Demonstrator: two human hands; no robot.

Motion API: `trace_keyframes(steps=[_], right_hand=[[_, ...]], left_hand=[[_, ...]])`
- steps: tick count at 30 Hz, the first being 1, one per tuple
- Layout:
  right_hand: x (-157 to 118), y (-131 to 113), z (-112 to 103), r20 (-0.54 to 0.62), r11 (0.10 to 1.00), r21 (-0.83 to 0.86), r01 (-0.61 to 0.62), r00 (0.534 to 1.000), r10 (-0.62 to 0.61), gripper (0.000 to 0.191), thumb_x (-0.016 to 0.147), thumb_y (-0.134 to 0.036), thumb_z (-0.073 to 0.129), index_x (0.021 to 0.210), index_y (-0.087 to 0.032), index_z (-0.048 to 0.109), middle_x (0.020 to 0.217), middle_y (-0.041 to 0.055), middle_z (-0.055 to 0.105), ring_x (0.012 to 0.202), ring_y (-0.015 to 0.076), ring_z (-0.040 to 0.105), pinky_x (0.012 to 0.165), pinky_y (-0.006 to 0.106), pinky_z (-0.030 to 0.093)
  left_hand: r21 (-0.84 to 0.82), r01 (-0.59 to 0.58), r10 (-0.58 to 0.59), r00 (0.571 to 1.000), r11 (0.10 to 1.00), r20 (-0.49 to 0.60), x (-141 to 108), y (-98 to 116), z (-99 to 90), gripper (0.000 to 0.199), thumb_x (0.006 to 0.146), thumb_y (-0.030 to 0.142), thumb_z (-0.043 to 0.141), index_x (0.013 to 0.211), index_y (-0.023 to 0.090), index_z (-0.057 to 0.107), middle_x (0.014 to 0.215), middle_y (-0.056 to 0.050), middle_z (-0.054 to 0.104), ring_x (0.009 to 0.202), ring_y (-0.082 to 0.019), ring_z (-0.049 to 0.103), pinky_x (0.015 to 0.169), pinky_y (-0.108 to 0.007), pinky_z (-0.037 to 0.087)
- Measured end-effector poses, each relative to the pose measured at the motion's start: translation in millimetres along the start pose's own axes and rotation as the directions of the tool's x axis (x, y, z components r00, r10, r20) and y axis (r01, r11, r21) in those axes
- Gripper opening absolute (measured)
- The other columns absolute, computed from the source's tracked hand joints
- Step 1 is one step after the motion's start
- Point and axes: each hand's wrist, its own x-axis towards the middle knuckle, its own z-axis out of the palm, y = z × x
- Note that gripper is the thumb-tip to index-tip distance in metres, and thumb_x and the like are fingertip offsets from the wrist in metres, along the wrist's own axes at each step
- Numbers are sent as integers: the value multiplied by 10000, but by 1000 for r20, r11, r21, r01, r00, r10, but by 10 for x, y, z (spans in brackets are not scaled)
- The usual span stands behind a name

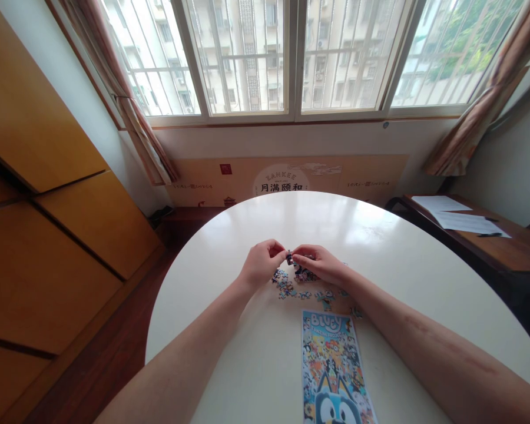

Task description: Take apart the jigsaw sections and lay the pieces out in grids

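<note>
Fingertips of my left hand [261,262] and my right hand [321,262] meet over the middle of the table, pinching a small dark jigsaw piece [290,258] between them. Whether it is one piece or two joined ones, I cannot tell. Just below my left hand lies a cluster of loose jigsaw pieces [285,287]. A dark patch of pieces [304,274] sits under my right hand, partly hidden by it. More pieces [325,299] are scattered toward me. Closer still lies a colourful Bluey picture sheet [333,359], flat on the table.
The round white table [212,259] has a glossy top. Beyond it are a printed beige board [327,176] and a barred window. On the right, a brown side table [521,235] bears papers [461,221] and dark pens. Wooden cabinets [62,265] stand left.
</note>
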Motion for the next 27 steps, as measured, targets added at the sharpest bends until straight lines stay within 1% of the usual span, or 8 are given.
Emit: trace_keyframes(steps=[6,12,15,18,20,22,24,27], right_hand=[[28,60,39,-38,1000,17,-17,999,17,252,847,-418,660,873,-172,706,830,50,711,787,183,640,714,291,505],[43,108,49,-33,1000,30,-9,999,10,238,841,-398,658,889,-172,716,826,45,714,781,180,646,714,290,513],[42,121,49,-42,1000,5,-4,999,4,217,840,-380,657,894,-178,718,837,45,720,788,181,650,719,291,516],[41,143,53,-47,1000,17,-1,999,1,197,836,-364,661,891,-185,720,841,42,726,793,181,658,733,294,521],[42,156,57,-46,1000,17,7,999,-6,191,831,-357,666,899,-188,725,856,42,730,800,182,662,741,299,524],[44,161,59,-44,1000,13,18,999,-18,191,823,-351,677,907,-189,734,894,48,739,825,188,670,766,308,527],[47,156,58,-42,1000,1,31,999,-31,193,813,-352,692,904,-190,743,922,55,746,853,197,678,795,319,529],[48,143,55,-44,998,-39,54,997,-56,181,806,-346,704,892,-194,752,914,55,750,863,203,680,810,326,526]], left_hand=[[-19,1,-1,1000,1000,-6,-14,22,15,138,804,310,621,786,180,664,748,-32,716,671,-163,653,629,-267,506],[-89,37,-39,999,995,-20,16,-23,31,182,810,344,605,812,166,646,759,-44,715,639,-160,646,607,-271,509],[-56,49,-52,997,997,-58,44,-41,-43,214,812,368,600,826,163,662,800,-59,732,687,-177,659,644,-287,519],[112,54,-60,997,992,50,59,-33,-202,220,781,386,640,795,179,713,795,-55,740,732,-196,663,669,-292,498],[220,57,-100,978,974,186,54,-13,-315,214,765,390,655,779,195,740,789,-47,745,738,-205,666,656,-289,478],[301,55,-142,950,952,277,40,13,-398,199,756,381,655,765,209,755,790,-40,748,741,-211,669,643,-283,465],[352,49,-164,937,935,307,23,40,-432,189,753,367,650,775,221,768,816,-37,752,756,-215,674,644,-278,465],[381,26,-135,956,924,261,6,75,-398,234,772,393,644,852,222,783,884,-49,754,781,-221,675,655,-283,471]])
